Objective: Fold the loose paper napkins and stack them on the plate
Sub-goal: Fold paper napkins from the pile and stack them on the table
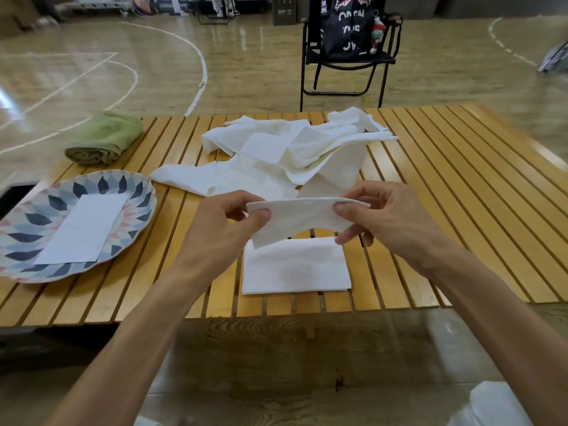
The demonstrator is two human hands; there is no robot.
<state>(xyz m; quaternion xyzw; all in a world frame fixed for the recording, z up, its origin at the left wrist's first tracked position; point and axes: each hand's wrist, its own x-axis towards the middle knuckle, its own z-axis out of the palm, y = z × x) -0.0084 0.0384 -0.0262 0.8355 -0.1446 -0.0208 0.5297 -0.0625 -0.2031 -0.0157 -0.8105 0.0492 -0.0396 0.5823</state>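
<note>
A white paper napkin (299, 218) is held up above the slatted wooden table (445, 186). My left hand (229, 224) pinches its left end and my right hand (390, 219) pinches its right end; its lower half hangs down and bends. Right below it a folded napkin (295, 267) lies flat near the table's front edge. A loose pile of unfolded napkins (285, 152) covers the table's far middle. At the left stands a patterned plate (33, 210) with one folded napkin (83, 229) lying flat in it.
A rolled green towel (103, 138) lies at the table's far left corner. Beyond the table a black folding chair (347, 56) holds a dark printed bag. Bare slats stretch across the right side of the table.
</note>
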